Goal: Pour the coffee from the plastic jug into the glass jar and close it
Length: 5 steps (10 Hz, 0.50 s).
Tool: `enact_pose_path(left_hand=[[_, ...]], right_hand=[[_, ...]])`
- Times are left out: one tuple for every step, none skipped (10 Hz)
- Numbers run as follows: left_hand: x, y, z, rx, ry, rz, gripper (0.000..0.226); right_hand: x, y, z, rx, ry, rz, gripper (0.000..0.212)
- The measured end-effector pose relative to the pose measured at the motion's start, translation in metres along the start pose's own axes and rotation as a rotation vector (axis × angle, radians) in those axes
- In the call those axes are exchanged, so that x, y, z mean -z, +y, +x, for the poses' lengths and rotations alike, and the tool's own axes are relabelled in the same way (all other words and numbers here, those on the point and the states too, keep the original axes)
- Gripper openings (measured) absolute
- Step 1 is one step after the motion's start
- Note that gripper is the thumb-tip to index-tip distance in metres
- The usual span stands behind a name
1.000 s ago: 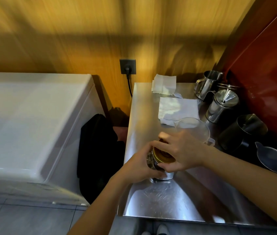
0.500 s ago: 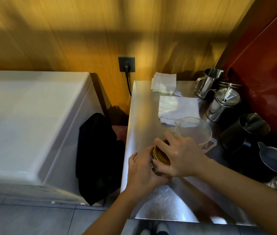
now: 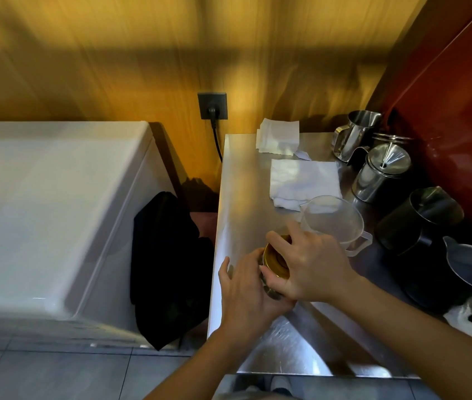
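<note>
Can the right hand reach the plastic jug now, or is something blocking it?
Probably yes: the plastic jug stands just behind the right hand with nothing between, but that hand is busy gripping the gold lid.

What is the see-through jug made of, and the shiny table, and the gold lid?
The jug looks like clear plastic: see-through and slightly cloudy. The table looks like brushed steel: silvery, reflecting light. The lid seems to be gold-coloured metal, glossy with ridged rings, though coated plastic is possible.
</note>
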<state>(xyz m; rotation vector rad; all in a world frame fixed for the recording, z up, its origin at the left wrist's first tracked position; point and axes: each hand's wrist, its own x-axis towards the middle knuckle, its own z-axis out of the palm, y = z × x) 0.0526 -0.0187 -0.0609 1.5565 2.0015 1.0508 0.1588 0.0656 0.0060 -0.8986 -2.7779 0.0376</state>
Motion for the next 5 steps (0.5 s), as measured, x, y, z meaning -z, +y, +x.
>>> enact_pose_path(left_hand=[[0.005, 0.000, 0.002, 0.019, -0.052, -0.144, 0.070], [0.009, -0.007, 0.005, 0.044, -0.142, -0.190, 0.076], [0.016, -0.015, 0.008, 0.025, -0.242, -0.176, 0.087], [0.028, -0.020, 0.010, 0.025, -0.301, -0.159, 0.100], [0.051, -0.011, 0.021, -0.002, -0.282, -0.137, 0.093]], right_hand=[[-0.002, -0.003, -0.003, -0.073, 0.062, 0.031, 0.051], [-0.006, -0.007, -0.007, -0.135, 0.105, 0.058, 0.054], [-0.005, -0.006, -0.009, -0.127, 0.069, 0.102, 0.064], [-0.004, -0.004, -0.010, -0.120, 0.069, 0.243, 0.071], [0.003, 0.004, -0.002, -0.137, 0.067, 0.320, 0.078]])
